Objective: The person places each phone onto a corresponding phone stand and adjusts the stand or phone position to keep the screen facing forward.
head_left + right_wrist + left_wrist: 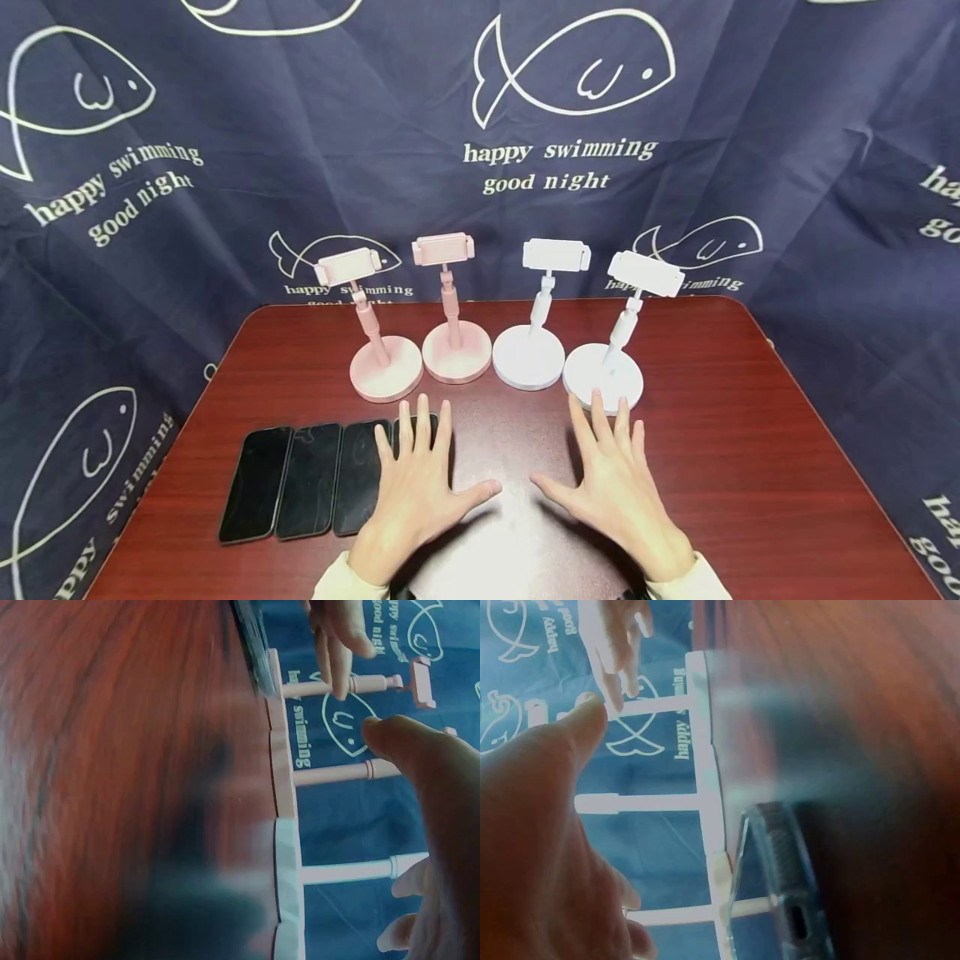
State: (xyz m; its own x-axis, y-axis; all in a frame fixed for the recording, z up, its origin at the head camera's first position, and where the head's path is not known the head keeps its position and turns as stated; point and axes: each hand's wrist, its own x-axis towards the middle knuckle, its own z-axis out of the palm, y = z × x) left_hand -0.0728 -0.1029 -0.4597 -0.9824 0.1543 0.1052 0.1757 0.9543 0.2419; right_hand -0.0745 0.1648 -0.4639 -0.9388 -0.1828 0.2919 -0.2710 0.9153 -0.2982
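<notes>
My left hand (416, 492) is spread above the table's left half, partly hiding the row of black phones. Three phones show plainly: the leftmost phone (255, 483), a middle phone (308, 479) and another phone (357, 475); a further one sits largely behind my fingers. In the left wrist view a phone (791, 877) with a clear-edged case lies below the hand. My right hand (615, 492), fingers also spread, hovers in front of the rightmost white phone stand (603, 375). Neither hand holds anything.
Behind the hands stand two pink phone stands, a left pink stand (386, 367) and a right pink stand (456, 350), beside another white stand (528, 354). The reddish-brown table (735, 442) meets a dark blue cloth (420, 150) with fish drawings at its back edge.
</notes>
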